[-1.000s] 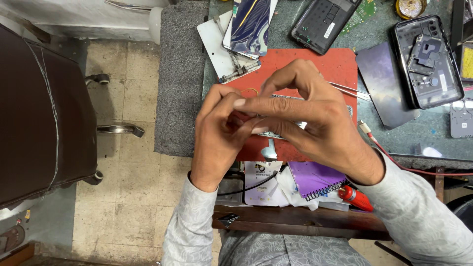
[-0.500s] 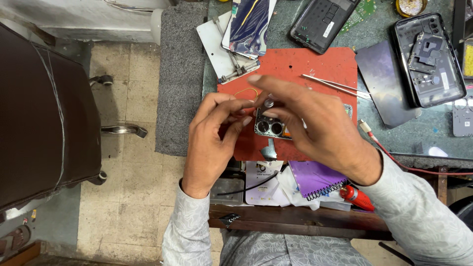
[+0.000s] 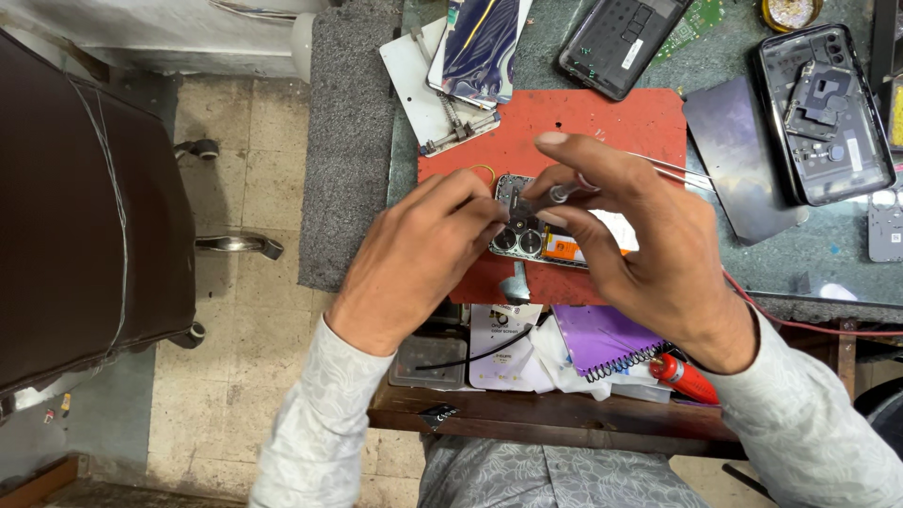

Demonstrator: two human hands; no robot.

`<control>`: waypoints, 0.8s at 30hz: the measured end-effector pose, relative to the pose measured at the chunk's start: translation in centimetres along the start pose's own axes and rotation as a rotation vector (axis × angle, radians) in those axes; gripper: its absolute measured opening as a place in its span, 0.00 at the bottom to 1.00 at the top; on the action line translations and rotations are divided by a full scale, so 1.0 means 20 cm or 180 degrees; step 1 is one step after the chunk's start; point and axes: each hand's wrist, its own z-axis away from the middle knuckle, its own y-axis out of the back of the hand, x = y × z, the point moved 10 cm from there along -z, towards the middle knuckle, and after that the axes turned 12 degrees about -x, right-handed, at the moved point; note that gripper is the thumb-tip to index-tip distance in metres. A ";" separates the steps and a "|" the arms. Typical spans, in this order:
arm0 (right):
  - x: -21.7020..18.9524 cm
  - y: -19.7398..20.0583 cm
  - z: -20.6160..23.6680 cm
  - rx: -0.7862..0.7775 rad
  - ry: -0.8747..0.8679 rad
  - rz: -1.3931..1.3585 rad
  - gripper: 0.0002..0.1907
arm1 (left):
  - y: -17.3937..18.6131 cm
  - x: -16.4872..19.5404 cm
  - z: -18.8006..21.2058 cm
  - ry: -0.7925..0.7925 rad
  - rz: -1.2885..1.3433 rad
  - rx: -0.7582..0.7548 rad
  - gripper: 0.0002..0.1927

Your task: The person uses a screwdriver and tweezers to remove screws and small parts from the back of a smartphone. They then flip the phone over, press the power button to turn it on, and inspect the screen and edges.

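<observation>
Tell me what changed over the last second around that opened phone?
Both hands drew apart, uncovering the opened phone. The right hand now pinches a small screwdriver over it; the left hand steadies its camera end. The red mat and tweezers stayed put.

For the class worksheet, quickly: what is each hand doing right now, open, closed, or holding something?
Left hand: fingers pinched closed on the opened phone at its camera end.
Right hand: closed on a slim screwdriver, tip down on the phone.
</observation>
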 end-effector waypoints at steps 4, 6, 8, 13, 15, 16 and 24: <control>0.02 0.04 0.06 0.0169 -0.0029 0.0019 0.30 | -0.03 0.04 -0.09 -0.0120 -0.0392 -0.0495 0.04; 0.03 0.06 0.09 0.0205 0.0007 -0.0036 0.30 | -0.04 0.06 -0.11 -0.0231 -0.0583 -0.0636 0.04; 0.04 0.08 0.13 0.0279 -0.0059 -0.0170 0.29 | -0.05 0.10 -0.13 -0.0384 -0.0806 -0.0711 0.05; 0.07 0.15 0.20 0.0468 -0.0143 -0.0261 0.28 | -0.13 0.12 -0.21 -0.0378 -0.1446 -0.0942 0.03; 0.07 0.18 0.23 0.0534 -0.0145 -0.0245 0.27 | -0.15 0.13 -0.22 -0.0393 -0.1567 -0.1010 0.03; 0.08 0.19 0.24 0.0545 -0.0158 -0.0226 0.27 | -0.17 0.14 -0.23 -0.0396 -0.1626 -0.1041 0.02; 0.12 0.27 0.36 0.0756 -0.0182 -0.0363 0.28 | -0.20 0.19 -0.26 -0.0517 -0.1706 -0.1036 0.01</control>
